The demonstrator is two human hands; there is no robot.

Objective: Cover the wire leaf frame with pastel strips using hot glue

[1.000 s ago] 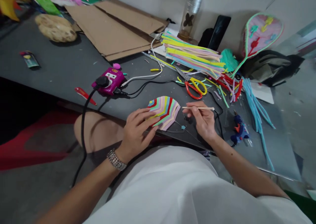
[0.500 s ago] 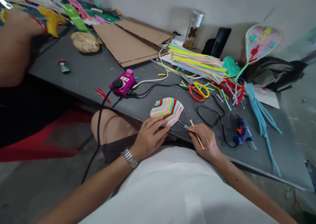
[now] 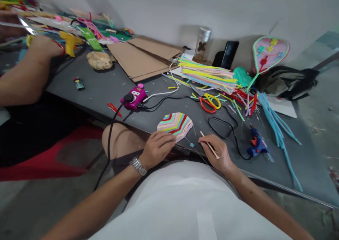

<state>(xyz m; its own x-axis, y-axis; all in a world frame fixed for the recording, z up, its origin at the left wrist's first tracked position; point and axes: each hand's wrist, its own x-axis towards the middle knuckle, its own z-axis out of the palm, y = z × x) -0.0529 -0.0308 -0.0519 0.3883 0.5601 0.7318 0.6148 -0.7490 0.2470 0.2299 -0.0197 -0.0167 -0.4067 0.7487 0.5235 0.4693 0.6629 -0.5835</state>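
Note:
A fan-shaped panel of striped pipe cleaners (image 3: 176, 124) on a thin wire frame lies at the table's front edge. My left hand (image 3: 159, 146), with a metal watch on its wrist, grips the panel's lower edge; its thumb is partly hidden. Just right of the panel, a small blue piece (image 3: 192, 145) sits where the wires meet. My right hand (image 3: 215, 150) is closed around a thin pale stick (image 3: 210, 145), its fingertips a little apart from the blue piece.
Red-and-yellow scissors (image 3: 209, 103), a bundle of pipe cleaners (image 3: 208, 74) and a purple power socket (image 3: 134, 97) lie behind. A blue glue gun (image 3: 256, 143) and blue pipe cleaners (image 3: 280, 130) are at right. Another person's hand (image 3: 45, 47) holds scissors at far left.
My right fingers have come away from the blue piece, keeping the stick. My left hand stays on the striped panel. The camera view has shifted, and the other person's scissors now show more.

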